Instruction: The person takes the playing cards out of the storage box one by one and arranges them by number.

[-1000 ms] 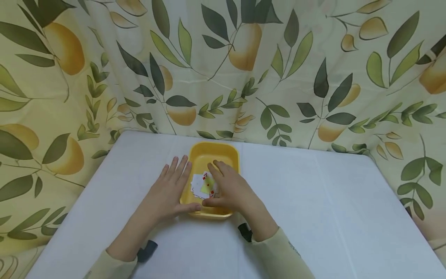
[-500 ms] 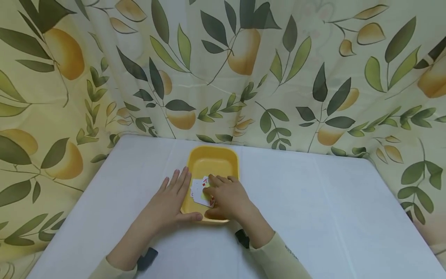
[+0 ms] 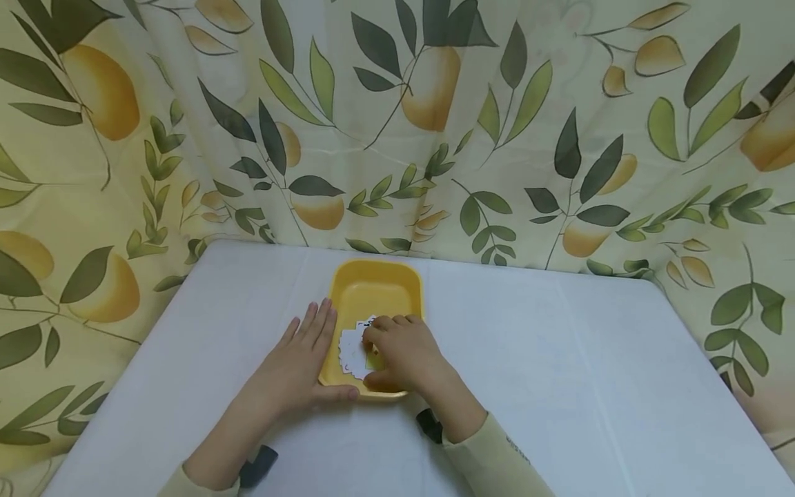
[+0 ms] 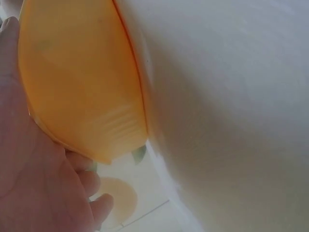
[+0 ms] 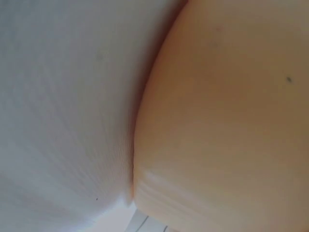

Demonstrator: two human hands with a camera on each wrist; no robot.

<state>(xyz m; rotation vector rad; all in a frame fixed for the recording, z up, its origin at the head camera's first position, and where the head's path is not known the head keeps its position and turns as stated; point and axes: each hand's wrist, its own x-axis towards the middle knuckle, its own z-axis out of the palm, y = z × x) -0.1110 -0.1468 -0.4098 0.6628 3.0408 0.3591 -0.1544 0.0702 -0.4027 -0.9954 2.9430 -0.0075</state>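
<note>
A yellow plastic tray (image 3: 379,288) lies on the white table, with a fanned stack of white playing cards (image 3: 352,355) in its near half. My left hand (image 3: 288,369) rests along the tray's left side, fingers straight and thumb stretched along the near rim. In the left wrist view the left palm and fingers (image 4: 38,169) lie against the tray's outer wall (image 4: 82,82). Inside the tray my right hand (image 3: 406,352) bends its fingers and thumb round a playing card with a yellow middle (image 3: 375,359), mostly hidden under them. The right wrist view shows only the tray's outer wall (image 5: 222,116).
The white-covered table (image 3: 546,373) stretches to both sides of the tray. Behind it hangs a curtain (image 3: 497,138) printed with fruit and leaves. Dark wrist straps (image 3: 257,466) show by the sleeves (image 3: 497,455).
My right hand has come down onto the cards and its fingers have curled in. The red-marked ace is now mostly covered, and the white cards look more spread. My left hand keeps its place.
</note>
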